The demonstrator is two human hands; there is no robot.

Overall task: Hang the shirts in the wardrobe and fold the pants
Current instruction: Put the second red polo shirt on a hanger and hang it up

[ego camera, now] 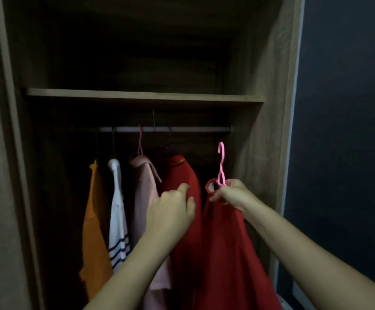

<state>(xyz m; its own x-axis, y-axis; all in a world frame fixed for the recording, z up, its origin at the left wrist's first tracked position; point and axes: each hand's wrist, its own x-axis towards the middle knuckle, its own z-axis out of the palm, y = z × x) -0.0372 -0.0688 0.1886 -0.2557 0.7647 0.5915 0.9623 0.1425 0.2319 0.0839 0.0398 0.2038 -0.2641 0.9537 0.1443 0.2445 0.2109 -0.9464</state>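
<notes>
My right hand point(232, 193) grips the neck of a pink hanger point(221, 162) that carries a red shirt point(226, 253); its hook sits below the rail, to the right. The metal rail point(182, 129) runs across the open wardrobe. On it hang an orange shirt point(93, 224), a white shirt with dark stripes point(117, 220), a pale pink shirt point(144, 186) and another red shirt point(182, 173). My left hand point(173, 209) rests against that hanging red shirt, fingers curled and touching the cloth, holding nothing I can make out.
A wooden shelf point(144, 95) spans the wardrobe just above the rail. The wardrobe's right side panel point(271, 108) stands close to the held hanger. A dark wall point(349, 130) lies to the right. The rail is bare between the red shirt and the right panel.
</notes>
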